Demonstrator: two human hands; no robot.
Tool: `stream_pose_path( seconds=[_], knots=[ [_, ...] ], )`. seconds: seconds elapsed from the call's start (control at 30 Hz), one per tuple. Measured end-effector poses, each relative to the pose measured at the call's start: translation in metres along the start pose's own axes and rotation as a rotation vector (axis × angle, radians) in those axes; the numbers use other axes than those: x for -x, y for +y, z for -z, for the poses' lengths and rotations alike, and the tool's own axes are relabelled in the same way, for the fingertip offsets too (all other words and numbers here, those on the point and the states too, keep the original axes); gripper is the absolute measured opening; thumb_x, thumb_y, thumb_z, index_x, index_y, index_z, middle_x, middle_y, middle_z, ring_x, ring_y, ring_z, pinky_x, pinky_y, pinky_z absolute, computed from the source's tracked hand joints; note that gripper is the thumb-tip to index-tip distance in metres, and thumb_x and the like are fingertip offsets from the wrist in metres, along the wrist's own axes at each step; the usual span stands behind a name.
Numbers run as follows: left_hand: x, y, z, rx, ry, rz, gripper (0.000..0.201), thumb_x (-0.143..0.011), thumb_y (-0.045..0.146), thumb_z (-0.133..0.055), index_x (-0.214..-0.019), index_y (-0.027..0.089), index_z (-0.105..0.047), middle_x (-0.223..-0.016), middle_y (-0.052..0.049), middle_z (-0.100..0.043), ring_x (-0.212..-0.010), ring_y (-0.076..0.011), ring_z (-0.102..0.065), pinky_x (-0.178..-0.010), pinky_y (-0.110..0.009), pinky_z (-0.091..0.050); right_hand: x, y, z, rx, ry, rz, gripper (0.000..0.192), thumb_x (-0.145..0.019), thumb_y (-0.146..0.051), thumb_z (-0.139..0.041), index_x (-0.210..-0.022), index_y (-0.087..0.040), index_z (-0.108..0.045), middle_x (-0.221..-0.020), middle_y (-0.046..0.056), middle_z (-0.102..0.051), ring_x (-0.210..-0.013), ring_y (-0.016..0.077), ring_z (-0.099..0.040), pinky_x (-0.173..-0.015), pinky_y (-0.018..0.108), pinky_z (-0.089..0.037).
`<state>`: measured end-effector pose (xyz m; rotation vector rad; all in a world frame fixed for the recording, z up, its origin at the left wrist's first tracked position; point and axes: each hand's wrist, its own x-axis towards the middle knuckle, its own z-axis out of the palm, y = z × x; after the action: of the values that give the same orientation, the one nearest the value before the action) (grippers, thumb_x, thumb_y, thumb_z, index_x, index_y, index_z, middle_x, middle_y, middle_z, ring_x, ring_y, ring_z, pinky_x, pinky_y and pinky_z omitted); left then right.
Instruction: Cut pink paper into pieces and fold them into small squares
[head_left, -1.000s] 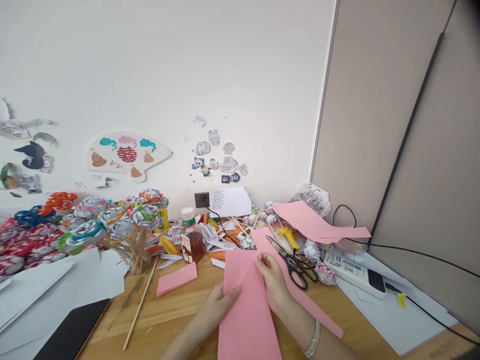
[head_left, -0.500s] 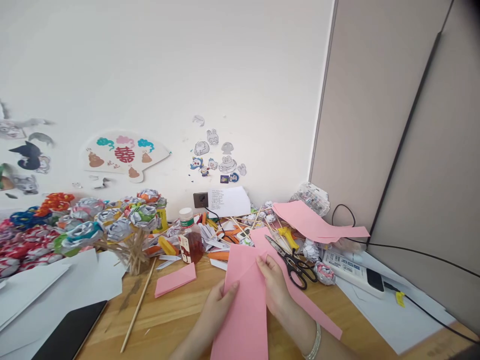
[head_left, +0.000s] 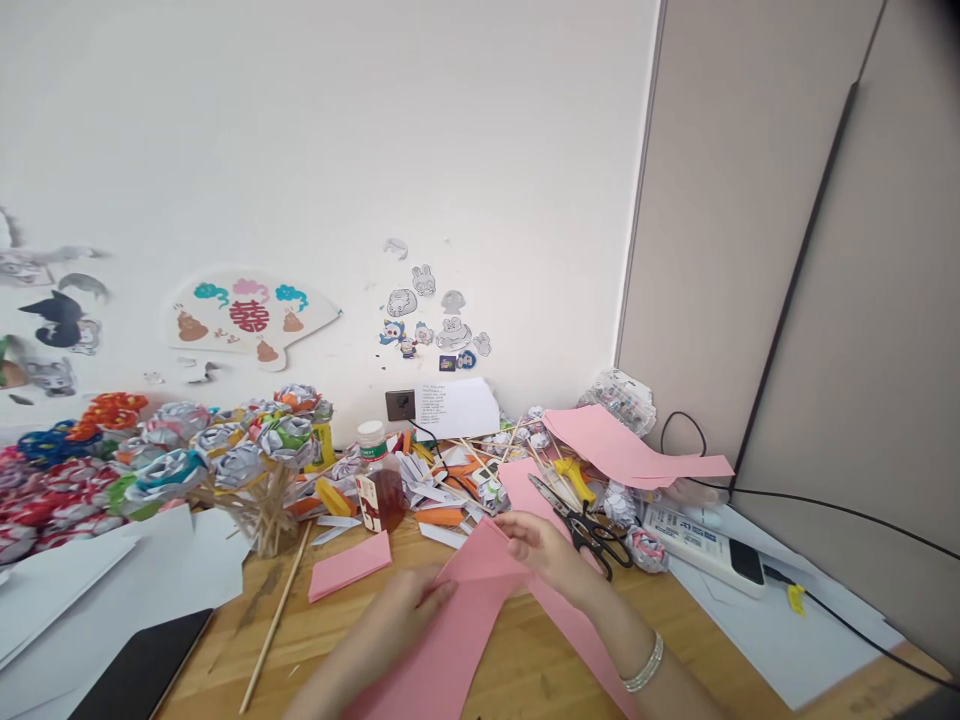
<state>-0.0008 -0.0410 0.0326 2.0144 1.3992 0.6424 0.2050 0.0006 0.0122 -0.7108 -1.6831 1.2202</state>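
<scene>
A long pink paper strip [head_left: 454, 640] slants across the front of the table, its far end turned over into a fold. My left hand [head_left: 412, 610] grips its left edge, thumb on top and the other fingers hidden beneath. With fingertips and thumb, my right hand [head_left: 547, 555] holds the folded far end. Under my right forearm lies another pink strip [head_left: 574, 625]. Black-handled scissors [head_left: 596, 535] rest on that strip, just right of my right hand. To the left is a small folded stack of pink paper [head_left: 350, 566].
A wooden stick [head_left: 276, 620] and a black tablet-like slab [head_left: 142, 665] lie at left, near white sheets [head_left: 180, 560]. Paper flowers [head_left: 240, 450] crowd the back left. A jar [head_left: 379, 485] stands before paper scraps. At right are a power strip [head_left: 705, 545] and cables.
The strip's far end has swung right and its near end left, tilting it. My left hand has moved left and down; my right hand has shifted slightly along the fold.
</scene>
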Motion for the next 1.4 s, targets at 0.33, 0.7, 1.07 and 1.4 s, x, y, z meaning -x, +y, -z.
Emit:
stream_pose_path(
  seconds=[0.33, 0.7, 1.07, 1.4],
  knots=[
    [0.005, -0.034, 0.061, 0.086, -0.047, -0.041, 0.039, -0.066, 0.041, -0.06, -0.099, 0.021, -0.061, -0.102, -0.002, -0.063, -0.097, -0.0218, -0.052, -0.081, -0.026, -0.039, -0.017, 0.041, -0.009, -0.092, 0.382, 0.02, 0.027, -0.07, -0.04, -0.058, -0.061, -0.015, -0.053, -0.056, -0.003, -0.05, -0.056, 0.0124, -0.046, -0.054, 0.022, -0.036],
    [-0.006, -0.059, 0.045, 0.36, -0.006, 0.117, 0.044, -0.064, 0.047, -0.06, -0.1, 0.023, -0.064, -0.099, -0.002, -0.067, -0.1, -0.0252, -0.055, -0.088, -0.036, -0.041, -0.01, 0.046, -0.016, -0.276, 0.11, -0.13, 0.048, -0.056, -0.033, -0.072, -0.098, -0.014, -0.059, -0.087, 0.008, -0.066, -0.086, 0.0235, -0.059, -0.081, 0.039, -0.042],
    [-0.008, -0.058, 0.033, 0.549, -0.032, 0.091, 0.044, -0.066, 0.046, -0.059, -0.1, 0.019, -0.064, -0.099, -0.003, -0.067, -0.097, -0.0239, -0.057, -0.088, -0.034, -0.042, -0.003, 0.038, -0.016, -0.124, 0.029, -0.118, 0.04, -0.069, -0.041, -0.061, -0.099, -0.014, -0.063, -0.096, 0.009, -0.066, -0.099, 0.0256, -0.055, -0.086, 0.041, -0.041],
    [-0.014, -0.059, 0.027, 0.518, -0.007, 0.09, 0.041, -0.068, 0.047, -0.056, -0.095, 0.018, -0.066, -0.09, -0.003, -0.07, -0.089, -0.0241, -0.059, -0.084, -0.035, -0.042, -0.006, 0.042, -0.014, -0.073, 0.154, -0.149, 0.047, -0.068, -0.048, -0.059, -0.1, -0.015, -0.061, -0.104, 0.009, -0.063, -0.101, 0.0254, -0.053, -0.085, 0.04, -0.042]
  ],
)
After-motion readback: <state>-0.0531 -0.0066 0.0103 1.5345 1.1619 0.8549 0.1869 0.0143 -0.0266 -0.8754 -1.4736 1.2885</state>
